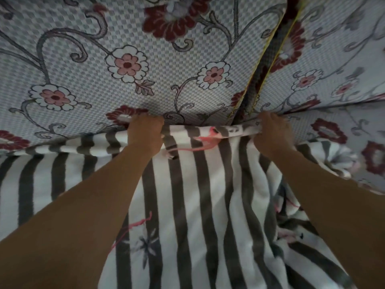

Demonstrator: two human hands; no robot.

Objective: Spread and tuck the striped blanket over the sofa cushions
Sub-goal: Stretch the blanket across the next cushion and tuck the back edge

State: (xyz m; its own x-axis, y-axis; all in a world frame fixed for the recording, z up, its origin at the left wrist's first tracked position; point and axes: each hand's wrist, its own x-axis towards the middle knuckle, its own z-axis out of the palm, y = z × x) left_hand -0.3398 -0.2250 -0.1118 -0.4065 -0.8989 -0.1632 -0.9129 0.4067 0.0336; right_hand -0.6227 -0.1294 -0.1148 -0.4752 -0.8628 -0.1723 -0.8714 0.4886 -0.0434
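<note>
Plainly, the head view looks steeply down two bare forearms onto a sofa, and both arms are cut off by the bottom and side edges of the frame. The left hand (145, 131) and the right hand (270, 134) sit well apart along the rolled upper edge of the striped blanket (200, 184). Each hand has its fingers curled over that roll and gripping it, pressing it against the foot of the back cushions. The fingertips of both hands are buried in the fold where blanket meets cushion, so how deep they reach cannot be told.

The blanket, white with dark grey stripes and some pink stitching, covers the seat from the lower edge up to the crease at the backrest. To the right it bunches into loose folds, and its far corner there is blurred and hard to read. Its left end runs out of frame.

Behind the hands stand two floral back cushions, the left back cushion (125, 59) and the right back cushion (333, 55), with a dark gap (262, 65) edged in yellow piping between them. A patch of floral seat cover (343, 130) shows bare at the right, beside the bunched cloth.
</note>
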